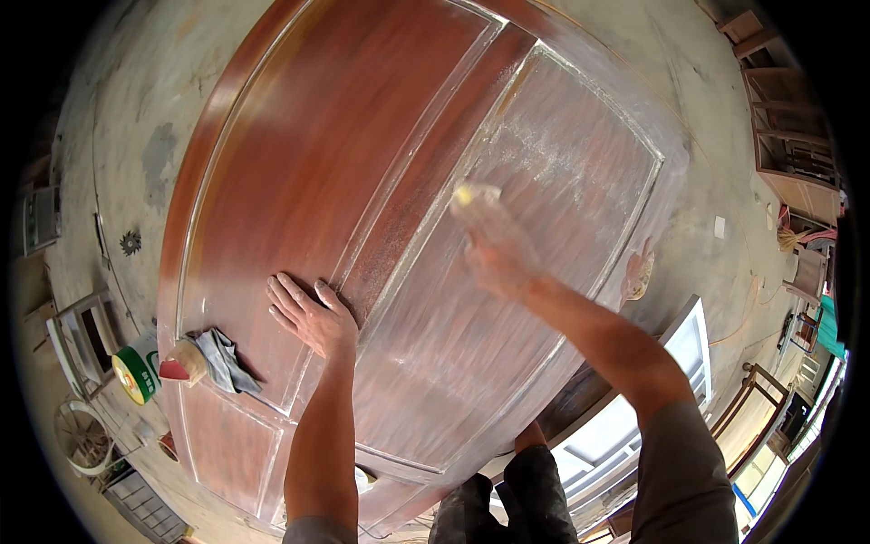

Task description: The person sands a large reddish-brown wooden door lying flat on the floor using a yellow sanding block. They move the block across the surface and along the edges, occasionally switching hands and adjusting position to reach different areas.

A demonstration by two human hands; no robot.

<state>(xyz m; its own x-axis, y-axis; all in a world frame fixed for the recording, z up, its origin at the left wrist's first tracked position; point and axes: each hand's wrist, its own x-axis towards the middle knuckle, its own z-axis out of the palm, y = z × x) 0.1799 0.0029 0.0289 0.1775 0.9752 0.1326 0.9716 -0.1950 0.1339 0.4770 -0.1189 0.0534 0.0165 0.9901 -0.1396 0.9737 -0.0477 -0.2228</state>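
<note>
A large reddish-brown wooden door (299, 163) with grooved panels lies flat in front of me. Pale dust covers its right panel (562, 236), while the upper left panel is glossier. My left hand (313, 317) rests palm down on the door near the middle groove, fingers stretched and dusty. Over the right panel, my right hand (494, 240) is smeared by motion and closed on a small yellowish sanding pad (466, 194), whose outline is blurred. A grey cloth (223, 361) and a beige-and-red folded piece (185, 363) lie at the door's left edge.
A green-and-white bucket (138, 370) stands left of the door. A white framed panel (625, 435) leans close to my right side. Brown wooden cabinets (790, 127) stand at the far right. A dark toothed disc (130, 242) lies on the concrete floor at left.
</note>
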